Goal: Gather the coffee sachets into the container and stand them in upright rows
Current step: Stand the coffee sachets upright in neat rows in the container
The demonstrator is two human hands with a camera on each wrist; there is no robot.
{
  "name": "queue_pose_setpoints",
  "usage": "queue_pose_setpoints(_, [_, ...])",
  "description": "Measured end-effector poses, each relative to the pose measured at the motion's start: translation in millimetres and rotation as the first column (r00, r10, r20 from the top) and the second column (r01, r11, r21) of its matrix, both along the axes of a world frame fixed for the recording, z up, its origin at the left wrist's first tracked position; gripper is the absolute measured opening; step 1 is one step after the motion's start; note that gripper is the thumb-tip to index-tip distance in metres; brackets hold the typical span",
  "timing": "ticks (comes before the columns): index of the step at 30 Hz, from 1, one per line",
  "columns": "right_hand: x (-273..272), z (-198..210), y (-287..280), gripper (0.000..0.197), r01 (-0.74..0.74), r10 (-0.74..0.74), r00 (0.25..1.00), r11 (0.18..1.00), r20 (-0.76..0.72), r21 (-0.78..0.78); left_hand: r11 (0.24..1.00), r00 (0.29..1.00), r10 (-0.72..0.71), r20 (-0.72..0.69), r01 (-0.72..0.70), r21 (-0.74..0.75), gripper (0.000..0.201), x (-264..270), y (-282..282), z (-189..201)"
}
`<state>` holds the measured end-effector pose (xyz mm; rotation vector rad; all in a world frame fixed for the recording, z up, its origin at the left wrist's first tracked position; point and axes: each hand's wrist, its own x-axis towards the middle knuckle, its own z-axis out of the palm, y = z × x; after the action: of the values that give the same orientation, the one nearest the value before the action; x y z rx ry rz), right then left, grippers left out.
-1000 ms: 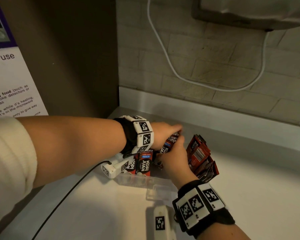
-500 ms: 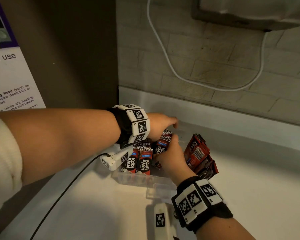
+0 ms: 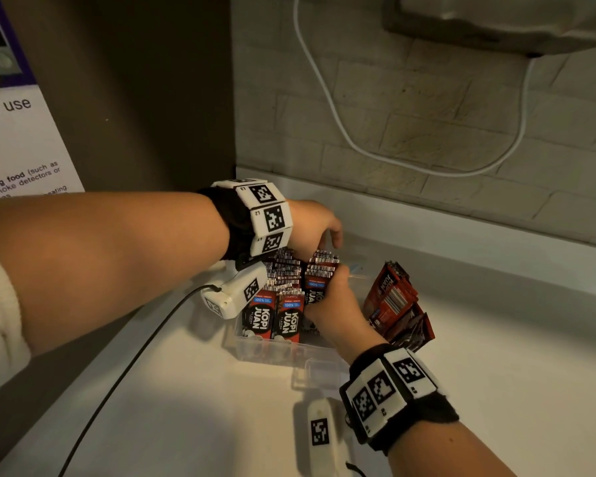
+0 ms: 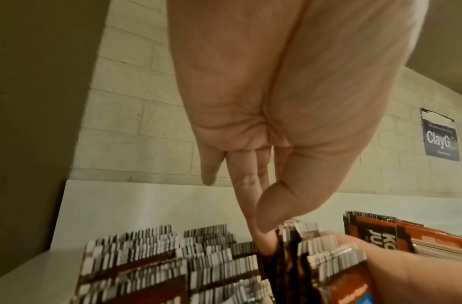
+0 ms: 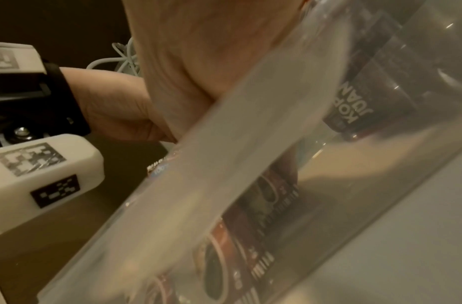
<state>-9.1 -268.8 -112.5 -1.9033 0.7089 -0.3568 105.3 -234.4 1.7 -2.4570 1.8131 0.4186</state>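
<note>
A clear plastic container [image 3: 272, 352] stands on the white counter and holds upright rows of red and black coffee sachets [image 3: 272, 318]. My right hand [image 3: 334, 304] grips a bundle of sachets [image 3: 319, 273] standing at the right end of those rows. My left hand [image 3: 320, 232] reaches over from the left. In the left wrist view its straight fingers [image 4: 250, 205] point down into the gap beside the bundle [image 4: 328, 253]. A loose pile of sachets [image 3: 393, 297] leans just right of the container. The right wrist view looks through the container wall [image 5: 224, 185].
A dark panel with a poster [image 3: 11, 115] closes the left side. A brick wall with a white cable [image 3: 327, 98] and a low ledge [image 3: 461, 222] runs behind. A black cable [image 3: 124, 373] crosses the counter at front left.
The right hand has brought its bundle from a tilt to upright inside the container. The left hand has lifted a little and shifted toward the back of the rows.
</note>
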Motion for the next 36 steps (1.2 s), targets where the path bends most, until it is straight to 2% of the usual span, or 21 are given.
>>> queue_pose_setpoints(8, [1.0, -2.0, -0.2, 0.052, -0.022, 0.023, 0.999, 0.999, 0.024, -0.03, 0.998, 0.996, -0.049, 0.077, 0.052, -0.037, 0.05, -0.7, 2.5, -6.1])
queue_pose_setpoints(12, [-2.1, 0.1, 0.2, 0.056, -0.035, 0.036, 0.999, 0.999, 0.025, -0.01, 0.995, 0.99, -0.069, 0.12, 0.077, -0.064, 0.047, -0.7, 5.0, -5.1])
queue_pose_setpoints(16, [-4.4, 1.3, -0.5, 0.064, -0.045, 0.044, 0.999, 0.999, -0.028, -0.021, 0.993, 0.989, -0.055, 0.135, 0.069, -0.099, 0.048, 2.9, 9.7, 3.8])
queue_pose_setpoints(22, [-3.2, 4.2, 1.5, 0.058, -0.02, 0.005, 0.993, 0.992, -0.12, -0.124, 0.993, 0.991, -0.006, 0.131, 0.022, -0.115, 0.044, 3.5, 16.3, 9.8])
queue_pose_setpoints(25, [-5.9, 11.6, 3.5, 0.064, -0.003, -0.016, 0.987, 0.993, -0.158, -0.118, 0.99, 0.992, 0.02, 0.126, -0.003, -0.139, 0.045, 1.8, 19.3, 10.0])
queue_pose_setpoints(27, [-9.6, 20.5, 5.2, 0.077, 0.03, -0.049, 0.985, 0.993, -0.166, -0.116, 0.981, 0.992, 0.056, 0.112, -0.034, -0.192, 0.046, -1.7, 20.8, 10.9])
queue_pose_setpoints(29, [-16.6, 34.2, 4.9, 0.091, 0.071, -0.086, 0.987, 0.992, -0.137, -0.108, 0.951, 0.995, 0.095, 0.038, -0.079, -0.298, 0.048, -7.7, 21.5, 11.9])
queue_pose_setpoints(32, [-38.0, 62.5, -3.4, 0.076, 0.172, -0.174, 0.985, 0.974, -0.001, -0.146, 0.834, 0.958, 0.117, -0.262, -0.238, -0.498, 0.051, -28.2, 19.1, 5.4])
queue_pose_setpoints(34, [-57.4, 81.6, -16.3, 0.06, 0.301, -0.278, 0.946, 0.944, 0.164, -0.133, 0.738, 0.862, 0.098, -0.498, -0.399, -0.544, 0.054, -50.1, 13.3, -5.7])
queue_pose_setpoints(35, [-67.9, 90.1, -25.1, 0.054, 0.355, -0.326, 0.915, 0.93, 0.237, -0.091, 0.733, 0.794, 0.093, -0.601, -0.463, -0.498, 0.06, -61.0, 10.3, -13.1])
queue_pose_setpoints(36, [-77.7, 95.9, -35.6, 0.048, 0.388, -0.359, 0.888, 0.92, 0.287, -0.049, 0.767, 0.723, 0.097, -0.683, -0.492, -0.411, 0.069, -71.2, 8.3, -22.3])
